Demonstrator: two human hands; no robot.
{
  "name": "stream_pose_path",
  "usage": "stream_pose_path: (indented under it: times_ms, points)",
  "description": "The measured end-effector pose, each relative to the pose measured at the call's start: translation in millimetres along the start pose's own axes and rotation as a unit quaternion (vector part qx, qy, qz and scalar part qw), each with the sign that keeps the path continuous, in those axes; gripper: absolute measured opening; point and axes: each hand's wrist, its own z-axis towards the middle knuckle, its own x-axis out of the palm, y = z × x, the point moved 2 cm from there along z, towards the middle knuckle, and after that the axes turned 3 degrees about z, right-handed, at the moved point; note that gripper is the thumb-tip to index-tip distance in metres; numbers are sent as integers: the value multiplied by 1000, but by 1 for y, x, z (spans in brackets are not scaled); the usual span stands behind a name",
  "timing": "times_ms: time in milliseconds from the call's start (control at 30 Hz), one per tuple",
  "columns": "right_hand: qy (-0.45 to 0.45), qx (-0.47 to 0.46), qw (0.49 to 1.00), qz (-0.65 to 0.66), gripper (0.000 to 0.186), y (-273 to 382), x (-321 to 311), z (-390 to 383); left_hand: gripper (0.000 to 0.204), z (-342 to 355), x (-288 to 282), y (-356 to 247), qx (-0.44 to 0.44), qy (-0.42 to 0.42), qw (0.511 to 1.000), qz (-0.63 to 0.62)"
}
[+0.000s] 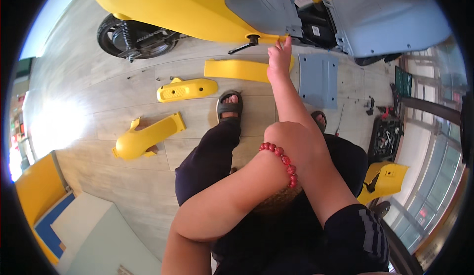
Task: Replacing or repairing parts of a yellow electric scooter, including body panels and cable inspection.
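My right hand (pixel 280 58) reaches up to the scooter’s yellow body (pixel 163 3), fingers apart, fingertips at a narrow yellow edge beside a grey panel (pixel 256 6) and a dark open compartment (pixel 316 26). Whether they touch it is unclear. A black crank-like part (pixel 242 45) sticks out just left of them. My left hand (pixel 286 139), below a red bead bracelet, lies against my right forearm with its fingers hidden. Beneath the right hand are a long yellow panel (pixel 232 69) and a grey plate (pixel 317 82) on the floor.
Yellow parts (pixel 185 90) (pixel 148 136) (pixel 390 181) and several small fasteners lie about the floor. An open black tool case (pixel 382 142) is at right. A rear wheel (pixel 111 38) is at upper left, coloured boards (pixel 42 186) at lower left. My sandalled feet (pixel 229 106) are below the scooter.
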Motion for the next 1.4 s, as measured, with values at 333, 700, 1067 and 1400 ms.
stream_pose_path:
  times_ms: [333, 700, 1067, 1400]
  points:
    - [-60, 19, 989, -136, 61, 6, -3, 11, 9, 9, 7, 3, 30, -4, 998, 54]
    - [-40, -78, 987, -138, 54, -11, -9, 23, 8, 25, 18, -8, 47, -26, 997, 59]
    - [-17, -162, 982, -92, 65, -37, -18, 6, 7, 31, 25, -10, 26, 3, 998, 51]
    - [-45, 221, 937, 268, 54, -38, -20, 5, 8, 31, 25, -4, 24, -7, 999, 41]
